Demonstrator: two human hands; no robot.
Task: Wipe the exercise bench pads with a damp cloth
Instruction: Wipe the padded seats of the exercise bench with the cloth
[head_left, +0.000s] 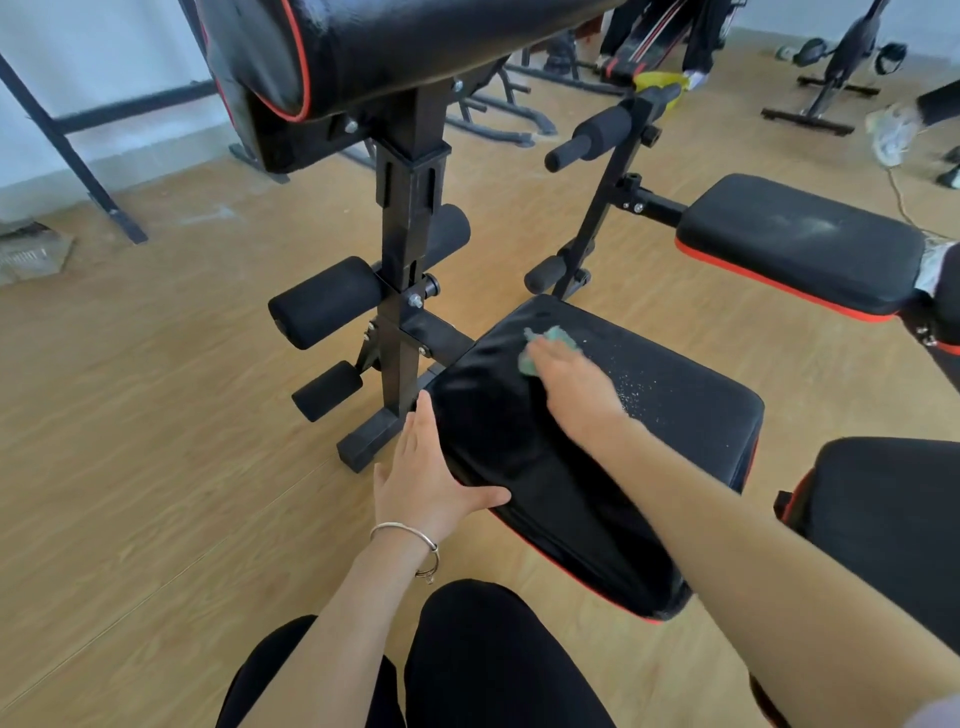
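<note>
A black seat pad (675, 415) with red trim lies in front of me, dusty with white specks on its right half and darker on its left. My right hand (571, 384) presses a small teal cloth (550, 340) flat against the pad's far end. My left hand (426, 473), a silver bangle on its wrist, rests open against the pad's left edge, thumb lying on top. A larger black pad (395, 47) with red piping rises on the upright post above.
Black foam rollers (322, 301) stick out from the steel post (405, 249) left of the pad. A second bench with a dusty pad (800, 244) stands at right, another pad (893, 519) at lower right. Other gym frames and someone's legs (696, 36) are at the back. Wooden floor all around.
</note>
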